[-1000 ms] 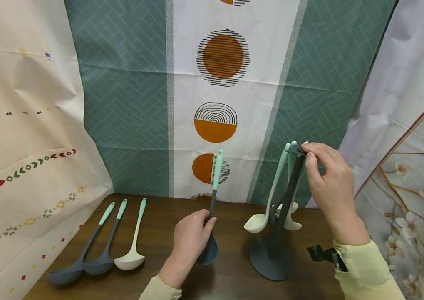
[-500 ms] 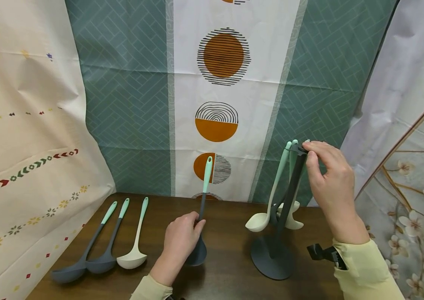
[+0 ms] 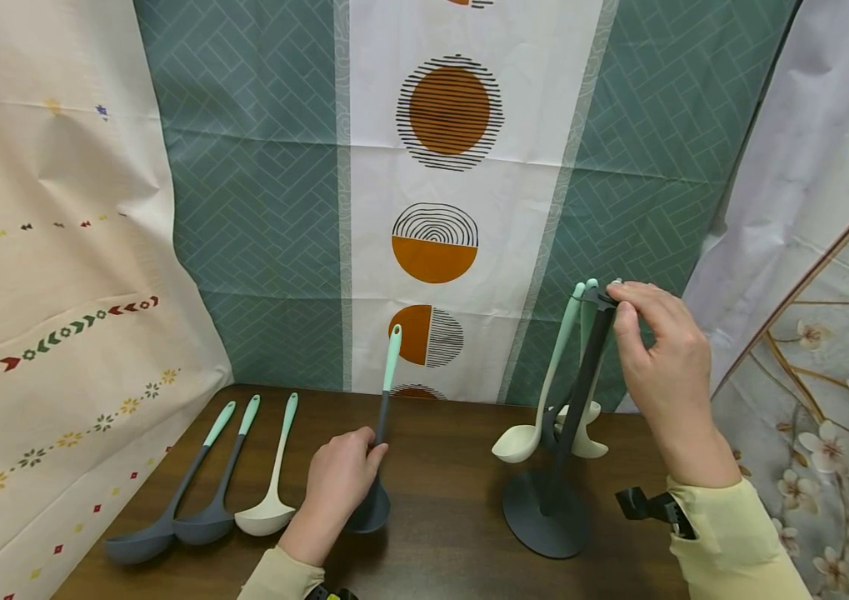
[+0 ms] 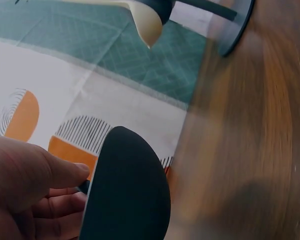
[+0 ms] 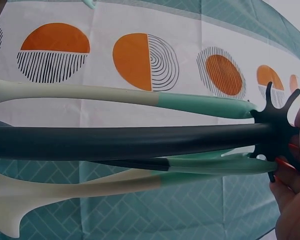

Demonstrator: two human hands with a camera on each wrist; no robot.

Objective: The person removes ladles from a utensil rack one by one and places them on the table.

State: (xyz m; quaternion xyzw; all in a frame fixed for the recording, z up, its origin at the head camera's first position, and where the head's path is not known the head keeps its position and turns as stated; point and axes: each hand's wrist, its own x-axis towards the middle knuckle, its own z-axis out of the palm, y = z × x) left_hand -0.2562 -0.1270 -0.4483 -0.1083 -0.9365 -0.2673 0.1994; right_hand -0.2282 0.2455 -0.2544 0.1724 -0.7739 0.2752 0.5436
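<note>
L hand (image 3: 340, 475) pinches dark ladle (image 3: 383, 410) low on its shaft, mid-counter (image 3: 454, 492), left of stand (image 3: 576, 408), whose top R hand (image 3: 667, 367) grips w/ curled fingers; ladle prob. light, stiff, bit slick, best held higher.

Cloth-walled booth (image 3: 267, 183) with wooden table (image 3: 454, 508)

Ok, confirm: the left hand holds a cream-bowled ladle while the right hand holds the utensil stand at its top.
No: the ladle in the left hand has a dark bowl; see the head view. The right hand does hold the utensil stand at its top.
</note>
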